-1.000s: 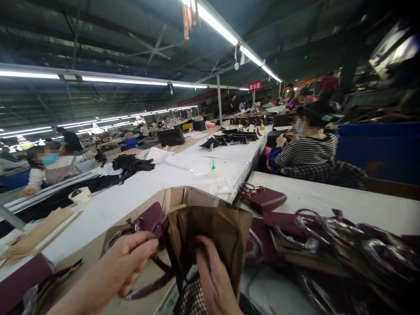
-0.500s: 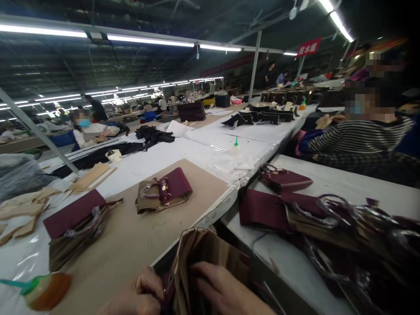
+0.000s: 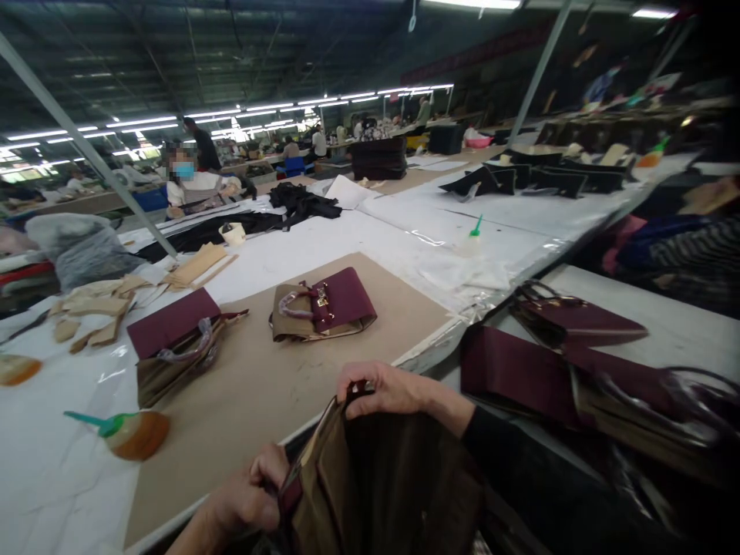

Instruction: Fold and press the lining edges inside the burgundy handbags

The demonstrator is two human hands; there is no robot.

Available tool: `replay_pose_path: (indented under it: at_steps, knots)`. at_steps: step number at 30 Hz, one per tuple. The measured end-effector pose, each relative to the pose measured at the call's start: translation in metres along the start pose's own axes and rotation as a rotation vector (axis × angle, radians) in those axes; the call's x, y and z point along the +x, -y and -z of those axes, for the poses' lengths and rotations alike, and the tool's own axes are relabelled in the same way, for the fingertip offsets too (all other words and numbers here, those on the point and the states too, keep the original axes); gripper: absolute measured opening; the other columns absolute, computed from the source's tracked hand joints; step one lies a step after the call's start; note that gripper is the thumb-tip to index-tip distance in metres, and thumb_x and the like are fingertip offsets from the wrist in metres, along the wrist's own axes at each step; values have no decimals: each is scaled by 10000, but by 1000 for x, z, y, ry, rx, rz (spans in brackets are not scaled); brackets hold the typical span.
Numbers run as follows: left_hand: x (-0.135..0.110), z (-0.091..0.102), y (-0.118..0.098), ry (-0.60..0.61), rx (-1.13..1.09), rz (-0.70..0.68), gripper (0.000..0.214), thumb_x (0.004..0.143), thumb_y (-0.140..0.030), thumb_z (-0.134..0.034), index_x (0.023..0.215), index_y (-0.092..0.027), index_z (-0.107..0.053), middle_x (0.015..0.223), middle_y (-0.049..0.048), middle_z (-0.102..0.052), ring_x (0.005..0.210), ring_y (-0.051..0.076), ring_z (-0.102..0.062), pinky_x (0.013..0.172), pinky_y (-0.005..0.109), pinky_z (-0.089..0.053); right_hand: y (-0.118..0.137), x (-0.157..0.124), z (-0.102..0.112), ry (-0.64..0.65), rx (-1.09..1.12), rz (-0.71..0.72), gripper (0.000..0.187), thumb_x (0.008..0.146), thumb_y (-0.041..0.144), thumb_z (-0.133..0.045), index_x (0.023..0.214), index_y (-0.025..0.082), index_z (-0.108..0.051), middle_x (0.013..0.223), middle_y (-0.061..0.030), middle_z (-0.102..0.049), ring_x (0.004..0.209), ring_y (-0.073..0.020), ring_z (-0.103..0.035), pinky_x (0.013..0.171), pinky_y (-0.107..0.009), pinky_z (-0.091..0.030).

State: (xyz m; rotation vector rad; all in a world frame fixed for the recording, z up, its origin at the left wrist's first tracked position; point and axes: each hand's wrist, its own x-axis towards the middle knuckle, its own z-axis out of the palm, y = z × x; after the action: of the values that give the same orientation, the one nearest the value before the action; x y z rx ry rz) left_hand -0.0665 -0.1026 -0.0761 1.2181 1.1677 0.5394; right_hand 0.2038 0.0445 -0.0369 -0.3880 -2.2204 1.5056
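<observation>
A handbag (image 3: 405, 478) with a brown lining stands open toward me at the front edge of the table, its dark inside showing. My left hand (image 3: 248, 493) is closed on the bag's near left side, where a strip of maroon shows. At the top of the same bag, my right hand (image 3: 375, 389) pinches the rim between thumb and fingers. On the brown board beyond lie a maroon handbag (image 3: 347, 301) with a gold clasp and wrapped handle, and another maroon handbag (image 3: 173, 327) half turned out to its brown lining.
A glue bottle (image 3: 139, 435) with a green nozzle lies at the left. Several maroon handbags (image 3: 509, 370) are heaped on the right-hand table. Tan pieces (image 3: 200, 266) and black strips (image 3: 304, 202) lie farther back. A masked person (image 3: 193, 189) sits across the table.
My right hand has come out of the bag's inside and up to its top rim. My left hand keeps its hold. The view has swung, shifting the scene rightward.
</observation>
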Motion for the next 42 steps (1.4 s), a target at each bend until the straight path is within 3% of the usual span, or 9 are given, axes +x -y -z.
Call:
replay_pose_path:
  at_steps: [4, 8, 11, 15, 20, 23, 29, 34, 42]
  knots:
    - [-10, 18, 14, -46, -107, 27, 647, 454, -782, -683, 383, -185, -444, 438, 11, -388, 448, 121, -379, 468, 276, -359, -11, 4, -7, 48, 45, -19, 215, 874, 375, -716, 865, 162, -693, 927, -32, -664, 914, -173, -625, 881, -308, -477]
    - [-32, 27, 10, -65, -165, 92, 455, 641, -583, -687, 521, -154, -597, 464, -9, -455, 436, 102, -385, 461, 237, -343, -11, -3, -13, 11, 83, -129, 173, 913, 336, -674, 866, 170, -670, 1170, -70, -680, 1095, -205, -625, 961, -328, -448]
    - [-59, 24, -12, -226, -1, 110, 277, 815, -439, -648, 888, -190, -747, 898, 37, -710, 829, 203, -637, 774, 278, -513, -14, -4, -16, 13, -28, -166, 174, 923, 353, -662, 879, 185, -681, 1097, -53, -714, 1004, -199, -646, 909, -321, -471]
    - [-85, 2, -44, -524, 290, 103, 474, 890, -412, -627, 1353, -332, -566, 1414, 28, -572, 1321, 272, -492, 1141, 385, -359, -16, -1, -17, 39, -205, -81, 172, 921, 373, -671, 906, 203, -683, 951, -36, -702, 917, -192, -621, 871, -318, -478]
    - [-68, -31, -56, -658, 296, 123, 475, 786, -439, -746, 1202, -255, -610, 1179, 80, -691, 1108, 307, -624, 1004, 420, -482, -8, -5, -17, -50, -239, 4, 142, 901, 291, -679, 805, 191, -651, 1296, -96, -561, 1116, -230, -563, 1000, -401, -445]
    - [-52, -40, -51, -764, 338, 107, 310, 825, -412, -702, 1063, -240, -602, 978, 33, -714, 941, 256, -656, 897, 370, -502, 2, -10, -20, -70, -149, 49, 123, 877, 188, -640, 761, 185, -597, 1273, -105, -563, 1027, -203, -598, 937, -374, -486]
    - [-48, -41, -41, -782, 272, -59, 186, 884, -310, -627, 1041, -234, -561, 1131, 46, -674, 949, 200, -657, 826, 286, -511, 14, -10, -34, 22, -17, -99, 166, 828, 72, -568, 917, 210, -547, 996, -23, -699, 870, -150, -658, 793, -266, -514]
    - [-52, -34, -42, -606, 539, -279, 194, 942, -186, -535, 1105, -261, -609, 1209, 63, -596, 945, 168, -630, 821, 258, -503, 18, -4, -38, 80, -47, -86, 488, 803, 18, -505, 1239, 234, -536, 1059, -24, -687, 960, -155, -659, 874, -268, -510]
    - [-48, -30, -60, -460, 625, -153, 161, 977, -322, -560, 1131, -290, -593, 1092, 23, -603, 980, 173, -598, 865, 264, -458, 24, -14, -33, 77, -188, 19, 498, 790, -12, -476, 1212, 238, -559, 970, 9, -689, 864, -129, -653, 818, -237, -469]
